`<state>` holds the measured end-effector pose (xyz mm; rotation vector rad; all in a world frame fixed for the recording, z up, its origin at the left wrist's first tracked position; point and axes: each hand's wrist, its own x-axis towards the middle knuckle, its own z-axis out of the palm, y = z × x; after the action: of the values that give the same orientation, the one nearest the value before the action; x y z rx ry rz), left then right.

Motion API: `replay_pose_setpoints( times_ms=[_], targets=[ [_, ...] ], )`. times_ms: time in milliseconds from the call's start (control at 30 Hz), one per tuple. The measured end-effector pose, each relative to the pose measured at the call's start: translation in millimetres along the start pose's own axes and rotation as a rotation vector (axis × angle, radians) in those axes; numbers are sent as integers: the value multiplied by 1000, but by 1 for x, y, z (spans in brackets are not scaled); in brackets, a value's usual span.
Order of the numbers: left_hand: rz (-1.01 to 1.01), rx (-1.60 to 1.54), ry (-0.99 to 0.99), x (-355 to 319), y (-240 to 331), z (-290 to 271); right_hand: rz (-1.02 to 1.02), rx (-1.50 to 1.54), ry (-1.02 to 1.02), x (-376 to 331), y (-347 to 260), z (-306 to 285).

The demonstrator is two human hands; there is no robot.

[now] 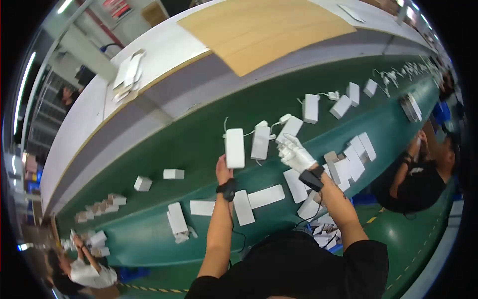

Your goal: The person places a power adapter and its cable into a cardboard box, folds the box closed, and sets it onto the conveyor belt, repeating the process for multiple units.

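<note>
My bare left hand grips a white rectangular box by its lower left side, above the green conveyor belt. A thin white cable shows at the top of that box. My right hand, in a white glove, is over the belt with its fingers apart, at the lower end of a tilted white box. Whether the fingertips touch that box is hard to make out. Between my hands stands another white box, with a white plug and cable beside its top.
More white boxes and loose cables lie along the far belt. Flat white cartons lie on the nearer green surface. A brown board rests on the shelf. Co-workers sit at far left and right.
</note>
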<state>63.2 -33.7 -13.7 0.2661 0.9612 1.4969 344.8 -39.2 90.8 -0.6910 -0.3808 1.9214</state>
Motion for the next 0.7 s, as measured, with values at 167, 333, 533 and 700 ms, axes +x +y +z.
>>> replay_pose_setpoints(
  times_ms=[167,333,533,700],
  targets=[
    [426,879,-5,-67,-6,3,-145,-489,-35,-34,-11,62],
    [-832,-239,-468,-165,28,92,-146,-612,-320,-69,-14,93],
    [-358,-780,-388,-91,14,32,-34,-633,-315,-82,47,99],
    [-224,-743,-815,-99,41,29,-154,-289,-340,-74,65,105]
  ],
)
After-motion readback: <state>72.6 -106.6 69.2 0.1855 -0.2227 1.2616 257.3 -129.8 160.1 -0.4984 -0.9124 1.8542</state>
